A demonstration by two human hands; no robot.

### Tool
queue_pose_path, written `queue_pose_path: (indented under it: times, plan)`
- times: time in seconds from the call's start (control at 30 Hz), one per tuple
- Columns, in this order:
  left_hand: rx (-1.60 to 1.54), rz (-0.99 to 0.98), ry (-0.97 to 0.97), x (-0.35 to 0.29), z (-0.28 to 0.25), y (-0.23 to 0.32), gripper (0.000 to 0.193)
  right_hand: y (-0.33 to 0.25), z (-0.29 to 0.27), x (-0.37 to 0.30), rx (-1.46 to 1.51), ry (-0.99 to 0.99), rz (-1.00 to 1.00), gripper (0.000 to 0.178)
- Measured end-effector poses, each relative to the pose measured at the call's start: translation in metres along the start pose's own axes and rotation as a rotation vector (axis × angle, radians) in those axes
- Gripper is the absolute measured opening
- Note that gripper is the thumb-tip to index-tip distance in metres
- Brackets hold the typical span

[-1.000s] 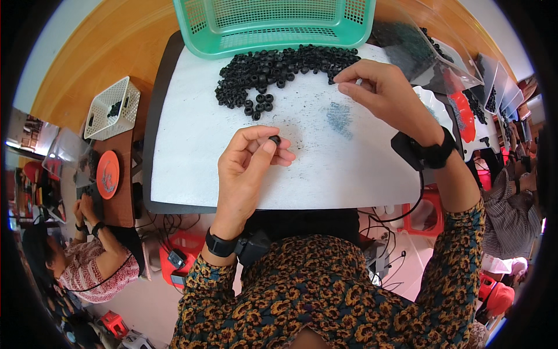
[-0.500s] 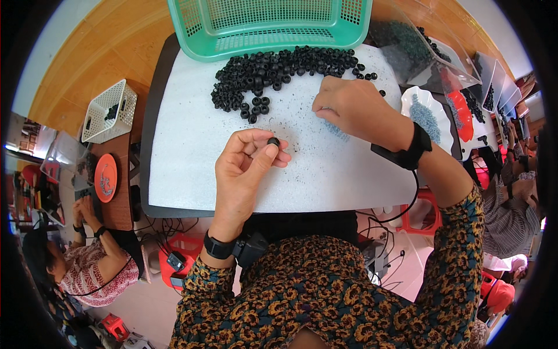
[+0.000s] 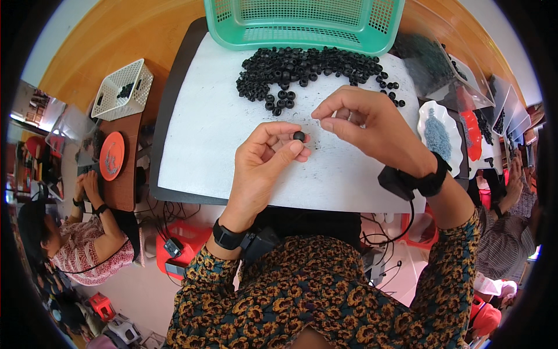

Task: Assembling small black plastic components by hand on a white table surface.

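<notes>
Between the thumb and fingers of my left hand (image 3: pixel 264 157) is a round black bead (image 3: pixel 299 135), held above the white foam sheet (image 3: pixel 200 139). My right hand (image 3: pixel 363 122) hovers just right of it, thumb and forefinger brought close together in a pinch. Whatever lies between those fingertips is too small to make out. Beyond both hands spreads a pile of black beads (image 3: pixel 302 67), large and small, with a few large ones (image 3: pixel 282 103) at its near edge. Dark specks dot the foam between the hands and the pile.
A green mesh basket (image 3: pixel 308 43) stands behind the pile. To the right are a white scalloped dish (image 3: pixel 456 131) of grey-blue grains, a red plate (image 3: pixel 474 136) and clear bins (image 3: pixel 436 64). A white basket (image 3: pixel 125 96) and an orange plate (image 3: pixel 112 156) are left, near a co-worker (image 3: pixel 96 244).
My right hand has risen from the small patch of grey-blue grains on the foam and come closer to my left hand. The left still holds the bead. The whole view has shifted slightly.
</notes>
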State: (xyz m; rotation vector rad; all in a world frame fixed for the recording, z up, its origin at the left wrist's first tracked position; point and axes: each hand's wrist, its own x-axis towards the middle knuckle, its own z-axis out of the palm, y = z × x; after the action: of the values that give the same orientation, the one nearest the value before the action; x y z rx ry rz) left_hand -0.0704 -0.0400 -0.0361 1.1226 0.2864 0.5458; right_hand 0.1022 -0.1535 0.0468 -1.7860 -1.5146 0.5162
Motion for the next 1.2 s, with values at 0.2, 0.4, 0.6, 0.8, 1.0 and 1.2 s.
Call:
queue_pose_path:
  times: [0.2, 0.4, 0.6, 0.8, 1.0, 1.2]
  plan:
    - [0.08, 0.059, -0.033, 0.0, 0.0, -0.001, 0.022, -0.003, 0.019, -0.008, 0.349, 0.032, 0.152, 0.017]
    - [-0.139, -0.014, -0.021, 0.002, -0.001, 0.004, 0.025, -0.004, 0.02, -0.009, 0.307, 0.06, 0.116, 0.013]
    - [-0.224, -0.008, -0.036, 0.002, -0.004, 0.003, 0.025, -0.005, 0.029, -0.007, 0.314, 0.064, 0.115, 0.011]
    - [-0.192, -0.033, -0.06, 0.002, -0.004, 0.002, 0.026, -0.003, 0.03, -0.005, 0.335, 0.077, 0.104, 0.011]
    - [-0.229, -0.063, -0.103, 0.004, -0.006, 0.003, 0.026, -0.002, 0.03, -0.002, 0.222, 0.062, -0.018, 0.01]
    - [-0.085, -0.052, -0.121, 0.002, -0.002, 0.005, 0.025, -0.007, 0.01, 0.01, 0.509, -0.219, 0.326, 0.019]
